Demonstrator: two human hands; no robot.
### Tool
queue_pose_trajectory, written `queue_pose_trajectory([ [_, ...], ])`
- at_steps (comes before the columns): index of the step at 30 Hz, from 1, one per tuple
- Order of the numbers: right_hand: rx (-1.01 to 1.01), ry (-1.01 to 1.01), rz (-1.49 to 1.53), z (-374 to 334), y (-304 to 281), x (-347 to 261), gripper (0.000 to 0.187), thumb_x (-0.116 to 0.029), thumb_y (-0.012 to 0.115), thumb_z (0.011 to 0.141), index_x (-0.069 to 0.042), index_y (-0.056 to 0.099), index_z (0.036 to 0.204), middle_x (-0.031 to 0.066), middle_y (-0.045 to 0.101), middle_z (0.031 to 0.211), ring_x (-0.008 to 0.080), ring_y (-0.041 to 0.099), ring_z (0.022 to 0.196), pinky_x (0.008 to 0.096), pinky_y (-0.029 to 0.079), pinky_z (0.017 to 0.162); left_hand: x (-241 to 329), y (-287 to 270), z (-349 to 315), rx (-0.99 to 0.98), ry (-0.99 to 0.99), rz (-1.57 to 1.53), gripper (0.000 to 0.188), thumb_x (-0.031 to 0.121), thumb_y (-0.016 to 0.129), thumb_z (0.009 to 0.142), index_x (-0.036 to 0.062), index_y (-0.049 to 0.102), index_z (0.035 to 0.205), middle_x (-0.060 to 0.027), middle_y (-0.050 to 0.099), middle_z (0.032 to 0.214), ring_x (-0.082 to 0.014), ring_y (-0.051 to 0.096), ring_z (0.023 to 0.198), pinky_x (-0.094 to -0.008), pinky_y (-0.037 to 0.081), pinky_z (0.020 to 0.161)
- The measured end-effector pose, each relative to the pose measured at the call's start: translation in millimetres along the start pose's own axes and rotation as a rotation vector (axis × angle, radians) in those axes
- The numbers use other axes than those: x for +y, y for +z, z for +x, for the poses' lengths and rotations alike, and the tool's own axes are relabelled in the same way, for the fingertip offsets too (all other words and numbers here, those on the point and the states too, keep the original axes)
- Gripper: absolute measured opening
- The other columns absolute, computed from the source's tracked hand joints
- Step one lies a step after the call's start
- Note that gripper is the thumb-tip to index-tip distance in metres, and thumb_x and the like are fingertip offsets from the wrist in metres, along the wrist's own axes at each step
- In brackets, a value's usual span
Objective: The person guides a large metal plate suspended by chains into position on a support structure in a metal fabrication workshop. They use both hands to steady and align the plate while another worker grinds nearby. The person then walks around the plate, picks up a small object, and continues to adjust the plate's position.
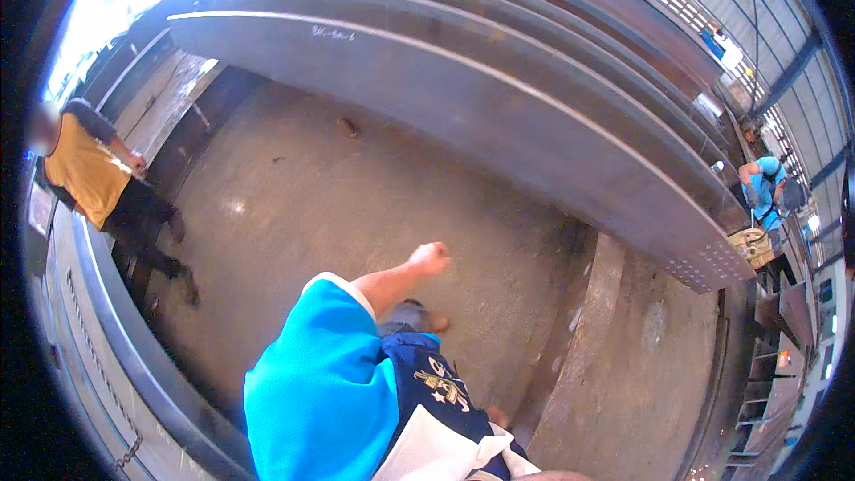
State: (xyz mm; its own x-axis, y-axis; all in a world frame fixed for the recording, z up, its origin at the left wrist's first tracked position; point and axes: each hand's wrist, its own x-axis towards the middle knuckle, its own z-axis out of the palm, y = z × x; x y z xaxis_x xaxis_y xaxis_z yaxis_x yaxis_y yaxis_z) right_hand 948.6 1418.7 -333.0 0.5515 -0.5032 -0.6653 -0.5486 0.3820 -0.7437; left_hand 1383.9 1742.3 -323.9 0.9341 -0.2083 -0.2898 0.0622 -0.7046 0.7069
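Observation:
My left hand [432, 256] hangs out in front of my body over the brown floor [294, 205], at the end of a bent bare forearm below a bright blue sleeve [321, 374]. Its fingers look curled into a loose fist, and I see nothing in them. It touches nothing; a large grey steel beam [463, 98] lies some distance ahead of it. My right hand does not show; only a sliver of skin appears at the lower edge. Part of a foot [438, 323] shows below my left forearm.
Several long steel beams lie side by side across the far side; the nearest has bolt holes at its right end. A person in a yellow top [89, 169] walks at the left beside a long steel member [142, 365] with a chain. Another person in blue [764, 187] stands far right.

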Motion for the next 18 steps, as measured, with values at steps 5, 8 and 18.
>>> queue_pose_trajectory([
  [5,0.050,-0.021,0.153,-21.6,-39.0,43.6,0.034,-0.037,0.058,0.080,-0.010,0.061,0.100,0.0049,0.059,0.086,0.0195,0.058,0.073,0.0308,0.040,0.059,-182.2,18.3,-175.0,-0.008,-0.476,0.233,0.038,0.028,0.061,0.076,0.0034,0.064,0.104,-0.0204,0.065,0.101,-0.0329,0.063,0.097,-0.0425,0.051,0.082],
  [8,-0.037,0.512,-0.102,-36.9,-57.7,111.1,0.039,-0.044,0.042,0.088,-0.011,0.062,0.096,0.0053,0.058,0.078,0.0186,0.055,0.069,0.0331,0.040,0.059,-217.1,-11.0,-228.1,-0.402,-0.448,0.392,0.049,0.030,0.065,0.074,0.0011,0.059,0.113,-0.0221,0.061,0.113,-0.0343,0.058,0.107,-0.0423,0.047,0.091],
  [18,-0.143,0.129,-0.041,-111.6,-27.4,186.8,0.044,-0.049,0.041,0.086,-0.014,0.062,0.103,0.0052,0.061,0.087,0.0175,0.056,0.072,0.0323,0.039,0.062,58.8,-533.2,-131.9,1.223,0.363,0.431,0.047,0.023,0.065,0.076,-0.0055,0.056,0.113,-0.0237,0.059,0.111,-0.0343,0.056,0.103,-0.0411,0.046,0.087],
])
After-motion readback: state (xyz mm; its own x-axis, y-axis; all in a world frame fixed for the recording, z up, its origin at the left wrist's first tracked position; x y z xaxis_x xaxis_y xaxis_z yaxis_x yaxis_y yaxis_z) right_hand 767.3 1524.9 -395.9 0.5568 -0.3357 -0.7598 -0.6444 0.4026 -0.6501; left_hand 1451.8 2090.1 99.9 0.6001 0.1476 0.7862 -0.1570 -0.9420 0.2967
